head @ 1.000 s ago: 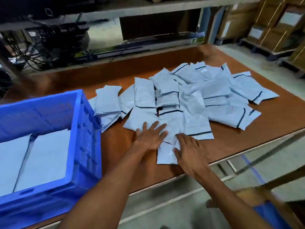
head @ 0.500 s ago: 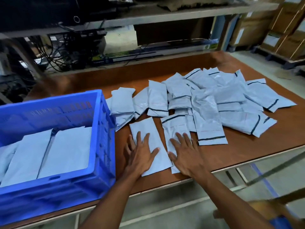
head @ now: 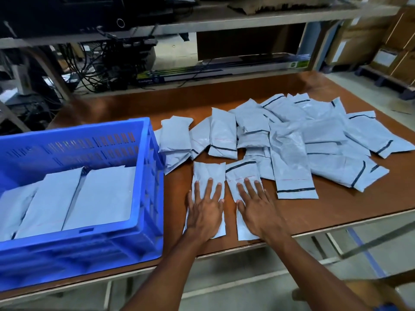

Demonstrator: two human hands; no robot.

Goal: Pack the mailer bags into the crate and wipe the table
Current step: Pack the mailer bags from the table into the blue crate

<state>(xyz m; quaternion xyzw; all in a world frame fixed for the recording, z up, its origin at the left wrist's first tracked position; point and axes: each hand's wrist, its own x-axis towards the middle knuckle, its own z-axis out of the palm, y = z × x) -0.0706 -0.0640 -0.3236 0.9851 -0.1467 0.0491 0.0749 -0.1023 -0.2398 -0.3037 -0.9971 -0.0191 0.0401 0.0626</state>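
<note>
Left hand [head: 205, 213] and right hand [head: 258, 212] press flat on mailer bags [head: 208, 171]; crate [head: 78, 254] holds others.

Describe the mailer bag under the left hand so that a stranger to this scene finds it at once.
Start at the blue crate at the left of the brown table. Two grey mailer bags lie side by side near the front edge. The left bag, nearer the crate and under the left hand, shows no dark stripe, unlike its neighbour.
</note>
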